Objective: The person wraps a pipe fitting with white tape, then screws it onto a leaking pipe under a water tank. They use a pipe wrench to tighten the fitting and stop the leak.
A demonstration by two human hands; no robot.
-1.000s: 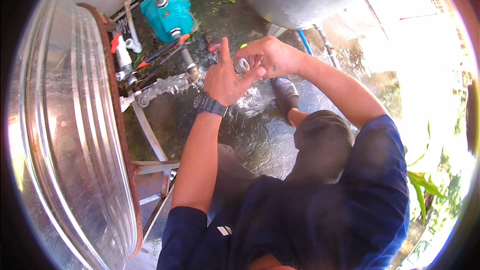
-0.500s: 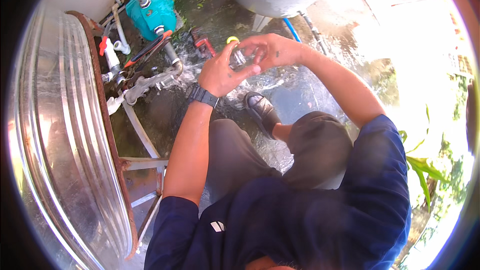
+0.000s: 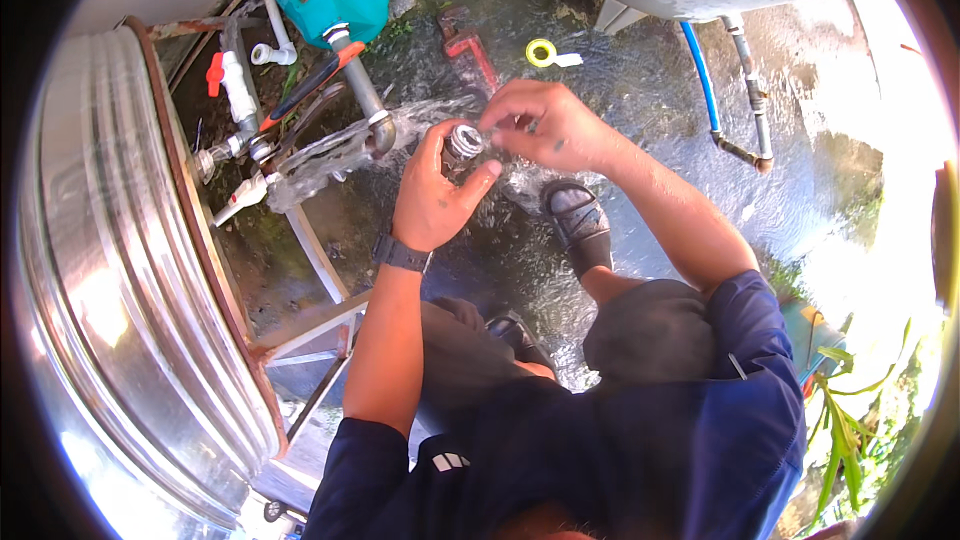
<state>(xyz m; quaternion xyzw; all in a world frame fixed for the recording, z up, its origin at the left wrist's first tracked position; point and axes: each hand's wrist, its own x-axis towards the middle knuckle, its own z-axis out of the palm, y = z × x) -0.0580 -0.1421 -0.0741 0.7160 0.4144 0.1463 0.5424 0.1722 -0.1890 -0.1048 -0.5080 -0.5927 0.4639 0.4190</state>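
Whitish fitting [image 3: 466, 143], grasped in the left hand [image 3: 432, 205], lies just left of the right hand [image 3: 558, 132], fingers curled (their hold unclear).

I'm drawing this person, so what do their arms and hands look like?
The sleeves are short and dark blue. A black watch circles the left wrist; the right wrist is bare. The left hand and right hand wear no gloves, and each has a small dark mark on its back.
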